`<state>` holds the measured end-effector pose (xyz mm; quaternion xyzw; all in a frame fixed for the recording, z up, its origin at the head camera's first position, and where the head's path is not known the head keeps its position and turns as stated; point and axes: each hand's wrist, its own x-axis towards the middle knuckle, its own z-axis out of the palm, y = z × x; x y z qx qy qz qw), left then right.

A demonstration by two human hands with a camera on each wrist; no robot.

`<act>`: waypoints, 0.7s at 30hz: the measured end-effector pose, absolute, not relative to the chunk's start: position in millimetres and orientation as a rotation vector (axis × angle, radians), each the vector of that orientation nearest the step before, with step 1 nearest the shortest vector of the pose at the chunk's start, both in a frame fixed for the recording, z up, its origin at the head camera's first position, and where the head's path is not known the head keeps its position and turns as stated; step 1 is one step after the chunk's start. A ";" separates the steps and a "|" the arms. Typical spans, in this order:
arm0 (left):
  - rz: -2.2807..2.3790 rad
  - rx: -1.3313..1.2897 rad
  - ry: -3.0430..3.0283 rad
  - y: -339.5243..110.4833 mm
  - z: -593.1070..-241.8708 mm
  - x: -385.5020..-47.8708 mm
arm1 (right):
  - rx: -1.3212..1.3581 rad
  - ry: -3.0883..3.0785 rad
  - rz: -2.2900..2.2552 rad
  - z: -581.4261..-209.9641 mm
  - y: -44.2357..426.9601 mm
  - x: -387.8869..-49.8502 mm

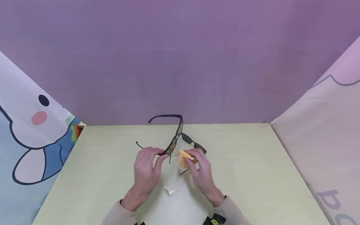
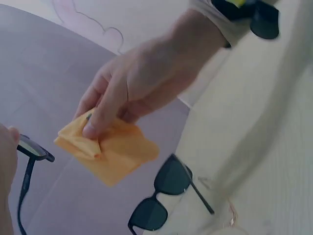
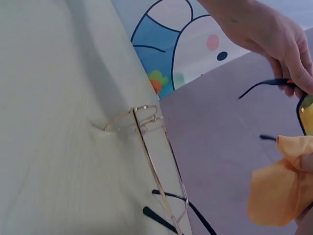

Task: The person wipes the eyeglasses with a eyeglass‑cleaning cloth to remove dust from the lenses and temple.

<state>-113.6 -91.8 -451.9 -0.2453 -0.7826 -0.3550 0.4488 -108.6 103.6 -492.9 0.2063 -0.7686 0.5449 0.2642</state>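
My left hand (image 1: 146, 170) pinches a pair of black-framed glasses (image 1: 180, 126) by one end, and they are held up off the table with a temple arm sticking out at the far side. In my right hand (image 1: 203, 175) an orange cloth (image 2: 117, 156) is pinched between thumb and fingers, just right of the glasses. In the right wrist view the cloth (image 3: 274, 193) hangs close to the lens, which looks yellowish; whether they touch I cannot tell. Dark sunglasses (image 2: 172, 177) lie on the table beyond my right hand.
Thin gold-rimmed glasses (image 3: 146, 147) lie on the pale table (image 1: 247, 162) between my forearms, near the sunglasses. A purple backdrop (image 1: 180, 62) rises behind the table's far edge. Printed side panels stand at left and right.
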 end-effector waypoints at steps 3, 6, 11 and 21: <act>-1.085 -0.479 -1.998 -88.3 -448.4 -108.0 | 0.577 -2.079 1.498 -490.1 98.5 -108.2; -1.305 -0.371 -2.026 -84.9 -442.6 -103.2 | 0.579 -2.084 1.532 -486.8 94.1 -107.8; -1.844 -0.204 -1.945 -78.9 -431.8 -97.1 | 0.541 -2.011 1.646 -481.3 88.6 -105.0; -2.350 0.055 -1.911 -68.9 -428.4 -92.3 | 0.578 -1.839 1.650 -477.7 73.0 -97.4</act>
